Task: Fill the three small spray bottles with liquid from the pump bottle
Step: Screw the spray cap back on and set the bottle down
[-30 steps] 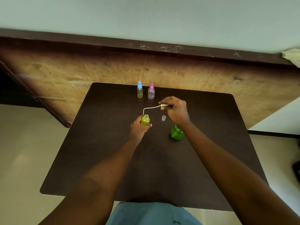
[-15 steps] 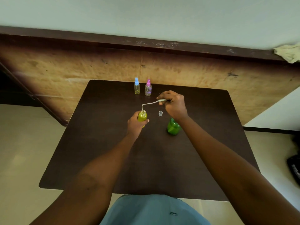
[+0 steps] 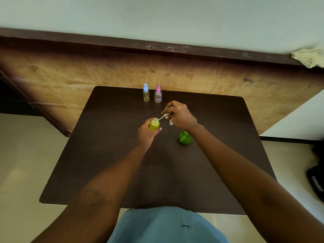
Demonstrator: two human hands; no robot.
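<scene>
A: Where is the yellow-green bottle (image 3: pixel 154 124)?
B: Near the middle of the dark table (image 3: pixel 108 155), with the left hand (image 3: pixel 147 133) wrapped around its body.
A: And the right hand (image 3: pixel 180 115)?
B: Just right of that bottle, fingers pinched on a white spray head (image 3: pixel 166 114) whose thin tube (image 3: pixel 159 118) dips into the open neck.
A: Nearby?
B: A small clear cap (image 3: pixel 171 122) and a green bottle (image 3: pixel 185 137) to its right, the latter partly hidden by the right wrist; blue-topped (image 3: pixel 146 92) and pink-topped (image 3: pixel 158 94) bottles stand beyond it.
</scene>
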